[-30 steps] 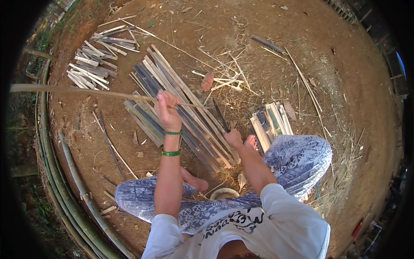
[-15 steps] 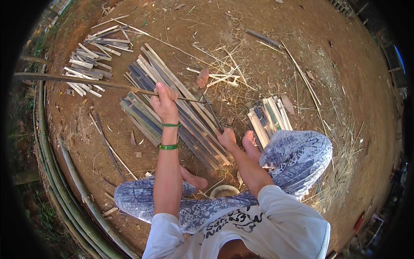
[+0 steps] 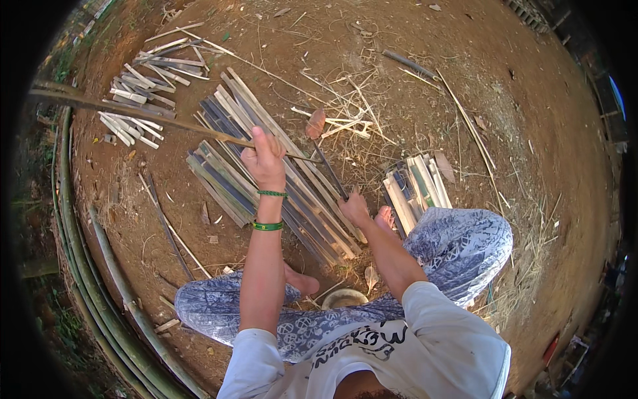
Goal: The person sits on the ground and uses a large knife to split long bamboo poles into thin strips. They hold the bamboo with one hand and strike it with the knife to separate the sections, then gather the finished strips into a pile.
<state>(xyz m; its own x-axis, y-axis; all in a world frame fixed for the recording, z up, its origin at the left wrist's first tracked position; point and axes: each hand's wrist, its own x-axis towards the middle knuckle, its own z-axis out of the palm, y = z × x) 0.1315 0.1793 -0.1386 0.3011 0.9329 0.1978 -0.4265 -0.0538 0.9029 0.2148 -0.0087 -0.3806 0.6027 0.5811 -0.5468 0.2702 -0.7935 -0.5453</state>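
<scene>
My left hand point(image 3: 266, 163), with green bands on its wrist, is closed around a long bamboo strip point(image 3: 153, 121). The strip runs far out to the left, and its short end comes out on the right of the fist. In my right hand point(image 3: 355, 209) is a slim dark knife point(image 3: 330, 170), its blade slanting up and to the left. Blade and strip end meet or cross just right of my left fist; whether they touch is too small to tell. Below both hands lies a bundle of long split bamboo strips point(image 3: 302, 211), dark and pale sides mixed.
Short bamboo pieces point(image 3: 143, 83) lie at the far left. Another bundle point(image 3: 419, 183) sits by my right foot. Shavings point(image 3: 345, 116) and a brown leaf point(image 3: 316, 124) litter the dirt. Bamboo poles point(image 3: 136, 312) line the left edge; a round bowl point(image 3: 345, 297) stands between my legs.
Both hands have shifted slightly right and down, still holding the strip and the knife. The far end of the strip has swung, and its slope is steeper.
</scene>
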